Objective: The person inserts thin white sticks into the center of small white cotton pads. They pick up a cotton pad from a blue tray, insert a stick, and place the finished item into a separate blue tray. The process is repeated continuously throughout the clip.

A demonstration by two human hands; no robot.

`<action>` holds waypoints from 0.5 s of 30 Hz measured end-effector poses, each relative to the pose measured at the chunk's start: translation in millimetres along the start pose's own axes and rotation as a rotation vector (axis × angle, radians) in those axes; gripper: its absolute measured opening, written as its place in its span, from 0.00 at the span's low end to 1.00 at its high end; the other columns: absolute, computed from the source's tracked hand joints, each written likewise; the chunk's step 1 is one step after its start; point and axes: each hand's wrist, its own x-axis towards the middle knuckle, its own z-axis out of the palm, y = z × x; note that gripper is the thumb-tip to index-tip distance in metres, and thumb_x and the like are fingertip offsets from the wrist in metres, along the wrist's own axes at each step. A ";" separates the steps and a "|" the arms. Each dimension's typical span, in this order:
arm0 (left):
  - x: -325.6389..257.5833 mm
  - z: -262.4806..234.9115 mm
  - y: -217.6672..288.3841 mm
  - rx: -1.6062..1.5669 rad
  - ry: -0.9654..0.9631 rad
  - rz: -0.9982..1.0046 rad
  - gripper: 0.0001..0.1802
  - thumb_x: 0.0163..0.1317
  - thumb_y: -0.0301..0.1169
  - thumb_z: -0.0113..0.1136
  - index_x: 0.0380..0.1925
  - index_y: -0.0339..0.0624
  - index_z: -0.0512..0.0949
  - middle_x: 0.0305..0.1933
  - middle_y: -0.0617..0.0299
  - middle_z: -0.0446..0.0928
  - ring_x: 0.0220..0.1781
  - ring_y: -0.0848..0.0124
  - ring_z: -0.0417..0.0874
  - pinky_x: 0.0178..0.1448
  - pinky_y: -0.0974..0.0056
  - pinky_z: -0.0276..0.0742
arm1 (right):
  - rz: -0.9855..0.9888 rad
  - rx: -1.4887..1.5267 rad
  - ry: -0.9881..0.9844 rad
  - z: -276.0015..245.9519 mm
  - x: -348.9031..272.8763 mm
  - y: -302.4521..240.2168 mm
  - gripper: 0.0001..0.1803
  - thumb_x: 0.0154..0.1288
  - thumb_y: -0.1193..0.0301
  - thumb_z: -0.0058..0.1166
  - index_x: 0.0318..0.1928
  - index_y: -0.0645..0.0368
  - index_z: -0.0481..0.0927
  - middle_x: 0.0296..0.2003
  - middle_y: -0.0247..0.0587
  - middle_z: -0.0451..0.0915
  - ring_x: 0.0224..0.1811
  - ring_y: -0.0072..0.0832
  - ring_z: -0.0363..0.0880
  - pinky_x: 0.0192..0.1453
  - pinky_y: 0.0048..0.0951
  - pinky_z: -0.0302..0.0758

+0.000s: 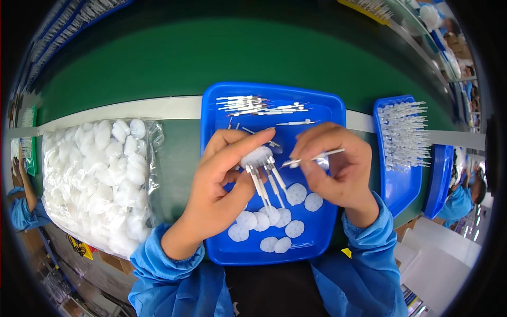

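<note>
My left hand (211, 185) pinches a translucent white rounded disc (257, 155) above a blue tray (274, 89). Several thin white sticks with metallic middles (272, 182) hang down from that disc toward me. Just to its right, my right hand (340, 169) grips a single thin white stick (331, 153) between thumb and fingers, its tip pointing left toward the disc. Loose white discs (294, 228) lie in the near half of the tray. At its far end rests a pile of similar white sticks (240, 104). My hands partly hide the tray's middle.
A clear plastic bag full of white discs (95, 179) lies to the left. On the right, another blue tray (404, 190) holds many upright white sticks (404, 134), with a further blue tray (443, 179) beyond. Other people's blue sleeves (459, 203) show at both sides.
</note>
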 end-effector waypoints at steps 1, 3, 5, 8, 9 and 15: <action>-0.2 -1.1 0.1 -0.041 -0.012 -0.020 0.34 0.68 0.12 0.49 0.75 0.34 0.77 0.60 0.57 0.72 0.52 0.71 0.85 0.51 0.70 0.84 | 0.002 0.035 -0.014 3.6 -2.8 -1.8 0.12 0.60 0.87 0.70 0.44 0.62 0.89 0.43 0.44 0.92 0.46 0.31 0.91 0.53 0.31 0.86; -2.4 -1.7 2.2 -0.119 -0.025 -0.062 0.36 0.67 0.09 0.49 0.75 0.38 0.78 0.60 0.56 0.71 0.55 0.71 0.84 0.58 0.69 0.86 | 0.052 0.112 -0.002 6.7 -7.8 -1.9 0.12 0.61 0.87 0.70 0.44 0.63 0.89 0.43 0.45 0.93 0.47 0.32 0.93 0.54 0.32 0.87; -0.4 -0.4 0.4 -0.095 0.052 -0.034 0.32 0.68 0.08 0.50 0.71 0.35 0.79 0.59 0.57 0.74 0.52 0.71 0.87 0.57 0.69 0.86 | 0.073 0.140 0.019 6.1 -9.2 -2.7 0.11 0.62 0.87 0.70 0.44 0.64 0.89 0.43 0.45 0.93 0.47 0.32 0.93 0.55 0.32 0.87; 1.3 -0.9 -0.6 -0.091 0.155 0.004 0.28 0.68 0.08 0.54 0.67 0.33 0.80 0.58 0.57 0.78 0.53 0.71 0.89 0.55 0.69 0.87 | 0.052 0.304 0.096 -3.9 -9.7 1.4 0.11 0.63 0.87 0.71 0.45 0.65 0.89 0.43 0.46 0.93 0.46 0.31 0.93 0.53 0.31 0.87; 1.5 0.5 -0.2 -0.061 0.162 0.007 0.28 0.68 0.08 0.55 0.67 0.33 0.81 0.58 0.57 0.79 0.53 0.71 0.89 0.54 0.69 0.87 | 0.041 0.277 0.100 -1.8 -9.7 2.5 0.11 0.63 0.87 0.72 0.45 0.65 0.89 0.44 0.46 0.93 0.45 0.30 0.93 0.52 0.31 0.87; -0.8 1.0 -1.7 0.028 0.195 0.054 0.21 0.69 0.11 0.63 0.61 0.31 0.85 0.57 0.56 0.82 0.53 0.72 0.89 0.50 0.72 0.89 | -0.132 -0.476 0.040 14.5 -4.0 0.5 0.14 0.59 0.79 0.77 0.45 0.56 0.92 0.34 0.38 0.92 0.34 0.28 0.92 0.40 0.29 0.82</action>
